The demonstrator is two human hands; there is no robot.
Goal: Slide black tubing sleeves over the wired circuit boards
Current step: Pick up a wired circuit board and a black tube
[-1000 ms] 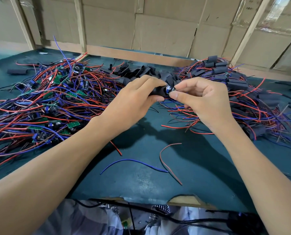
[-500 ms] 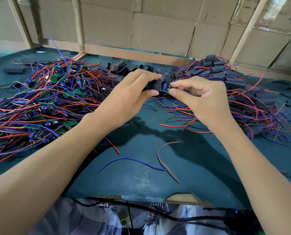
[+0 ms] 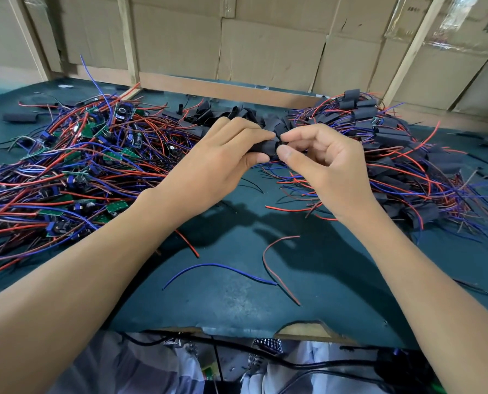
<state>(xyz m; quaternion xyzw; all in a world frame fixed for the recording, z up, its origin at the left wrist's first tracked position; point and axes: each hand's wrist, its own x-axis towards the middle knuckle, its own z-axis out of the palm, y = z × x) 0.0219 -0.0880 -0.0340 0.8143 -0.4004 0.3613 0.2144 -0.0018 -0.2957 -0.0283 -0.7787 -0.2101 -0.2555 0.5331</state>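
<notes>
Nearest me, a loose blue wire and a loose red wire curl on the matte green table. Above them my hands meet: my left hand grips the soft black sleeve between thumb and fingers, while my right hand pinches at its open end; I cannot see the board inside. I judge the limp tubing could buckle or snag on a component if I push askew. Left lies a tangle of glossy bare boards; right, the sleeved pile; beyond, spare sleeves and a cardboard wall.
</notes>
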